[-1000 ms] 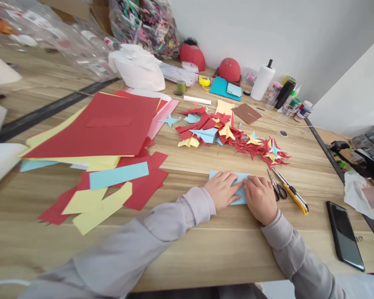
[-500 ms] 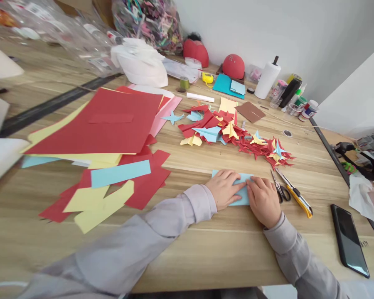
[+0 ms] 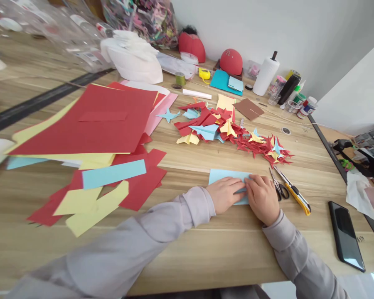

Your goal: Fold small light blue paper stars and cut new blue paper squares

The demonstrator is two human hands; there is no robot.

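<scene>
A light blue sheet of paper [image 3: 229, 173] lies on the wooden table in front of me, its right and lower parts partly covered by my hands. My left hand [image 3: 227, 193] rests flat across it, fingers stretched toward the right. At the paper's right edge, the curled fingers of my right hand [image 3: 262, 197] pinch it, thumb against forefinger. The fingertips of both hands nearly meet. Just right of my right hand lie scissors with dark handles [image 3: 281, 191] and a yellow utility knife [image 3: 296, 194].
Behind my hands spreads a pile of folded red, yellow and blue paper pieces [image 3: 202, 124]. Stacked red sheets [image 3: 112, 128] and loose strips, including a blue strip [image 3: 114, 174], lie left. A phone [image 3: 345, 234] is at right; bottles and jars [image 3: 299, 99] stand along the wall.
My left hand has slid slightly down on the blue paper, its fingers now closer together and more of the upper edge showing. My right hand stays at the right edge. The view has shifted slightly.
</scene>
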